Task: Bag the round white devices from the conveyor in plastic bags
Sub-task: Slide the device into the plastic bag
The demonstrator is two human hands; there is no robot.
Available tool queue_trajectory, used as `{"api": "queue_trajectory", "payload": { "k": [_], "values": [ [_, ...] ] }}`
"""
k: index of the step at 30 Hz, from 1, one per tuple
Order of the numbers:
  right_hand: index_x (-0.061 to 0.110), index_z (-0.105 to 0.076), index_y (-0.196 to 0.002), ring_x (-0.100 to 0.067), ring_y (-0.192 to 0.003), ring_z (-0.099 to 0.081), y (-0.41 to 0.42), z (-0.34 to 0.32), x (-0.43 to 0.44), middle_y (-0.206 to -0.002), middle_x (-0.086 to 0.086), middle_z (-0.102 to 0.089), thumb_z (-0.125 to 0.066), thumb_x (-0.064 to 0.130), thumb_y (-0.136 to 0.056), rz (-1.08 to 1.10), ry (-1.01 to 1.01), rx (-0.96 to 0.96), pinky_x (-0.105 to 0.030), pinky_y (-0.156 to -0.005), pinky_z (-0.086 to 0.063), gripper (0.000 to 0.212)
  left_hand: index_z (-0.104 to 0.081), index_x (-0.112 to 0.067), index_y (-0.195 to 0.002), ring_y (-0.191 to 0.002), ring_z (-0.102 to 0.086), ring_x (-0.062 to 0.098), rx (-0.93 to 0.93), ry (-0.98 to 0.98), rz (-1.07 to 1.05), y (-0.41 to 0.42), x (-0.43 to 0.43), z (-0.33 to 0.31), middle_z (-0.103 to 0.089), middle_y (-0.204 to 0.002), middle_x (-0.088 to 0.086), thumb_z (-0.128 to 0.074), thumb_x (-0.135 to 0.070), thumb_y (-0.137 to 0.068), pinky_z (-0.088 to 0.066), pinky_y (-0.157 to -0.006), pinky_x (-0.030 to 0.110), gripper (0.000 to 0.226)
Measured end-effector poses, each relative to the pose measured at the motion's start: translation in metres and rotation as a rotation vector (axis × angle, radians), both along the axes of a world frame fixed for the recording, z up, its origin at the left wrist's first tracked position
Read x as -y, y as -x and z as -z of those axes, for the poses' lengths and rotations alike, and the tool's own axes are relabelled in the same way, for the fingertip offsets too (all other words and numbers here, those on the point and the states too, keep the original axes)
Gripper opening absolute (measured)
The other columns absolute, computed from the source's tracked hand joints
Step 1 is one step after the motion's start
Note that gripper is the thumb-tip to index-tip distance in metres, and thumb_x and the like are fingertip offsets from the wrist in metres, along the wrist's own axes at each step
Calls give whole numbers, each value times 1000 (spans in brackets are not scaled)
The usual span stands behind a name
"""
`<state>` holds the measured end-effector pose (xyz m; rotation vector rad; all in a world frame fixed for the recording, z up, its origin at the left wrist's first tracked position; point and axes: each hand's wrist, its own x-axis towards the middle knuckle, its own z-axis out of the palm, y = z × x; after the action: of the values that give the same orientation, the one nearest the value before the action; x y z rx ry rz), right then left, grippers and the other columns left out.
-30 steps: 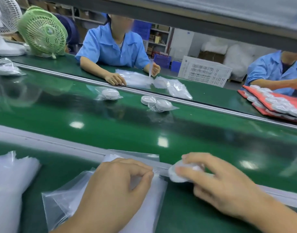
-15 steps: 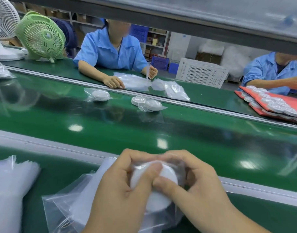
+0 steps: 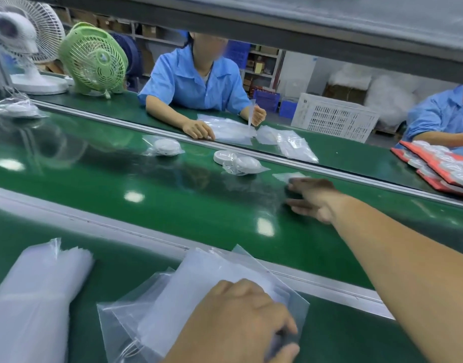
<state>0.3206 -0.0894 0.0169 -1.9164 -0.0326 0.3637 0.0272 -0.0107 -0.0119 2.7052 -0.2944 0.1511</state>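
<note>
The green conveyor belt (image 3: 120, 195) may carry things out of reach while we stretch. Our stack of plastic bags (image 3: 204, 281) on the near bench (image 3: 343, 336) could slide, held only by the left hand (image 3: 235, 323), fingers curled pinching its edge. Our right hand (image 3: 312, 199) hovers, fingers spread, gripping nothing, right of the bare round white device (image 3: 223, 156), which touches a bagged device (image 3: 247, 165); a hasty grab may snag that.

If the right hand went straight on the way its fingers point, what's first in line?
Probably the clear plastic bag lying at the right hand's fingertips; beyond that, the bagged white device. Blur makes contact unclear.
</note>
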Motion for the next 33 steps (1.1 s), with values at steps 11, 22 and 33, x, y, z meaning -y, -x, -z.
{"api": "queue_trajectory", "payload": {
  "k": [11, 22, 33],
  "values": [
    [39, -64, -115, -1, -70, -69, 135, 41, 24, -84, 18, -76, -61, 41, -99, -332, 69, 379, -19, -68, -47, 16, -74, -50, -75, -78, -59, -5, 215, 16, -12, 8, 0, 22, -64, -79, -33, -65, -55, -72, -54, -63, 19, 11],
    [43, -66, -102, -5, -75, -58, 143, 66, 52, -78, 13, -60, -64, 48, -89, -210, 252, 659, -27, -74, -51, 14, -76, -48, -82, -84, -59, 0, 314, -29, -163, 12, 4, 23, -62, -86, -35, -53, -54, -80, -51, -66, 23, 24],
    [32, -63, -71, -6, -47, -42, 141, 62, 53, -47, 12, -44, -58, 52, -91, -117, 144, 589, -26, -53, -42, 29, -75, -45, -89, -89, -59, 4, 263, -94, -211, 19, 10, 17, -62, -91, -34, -43, -54, -86, -50, -70, 28, 33]
  ]
}}
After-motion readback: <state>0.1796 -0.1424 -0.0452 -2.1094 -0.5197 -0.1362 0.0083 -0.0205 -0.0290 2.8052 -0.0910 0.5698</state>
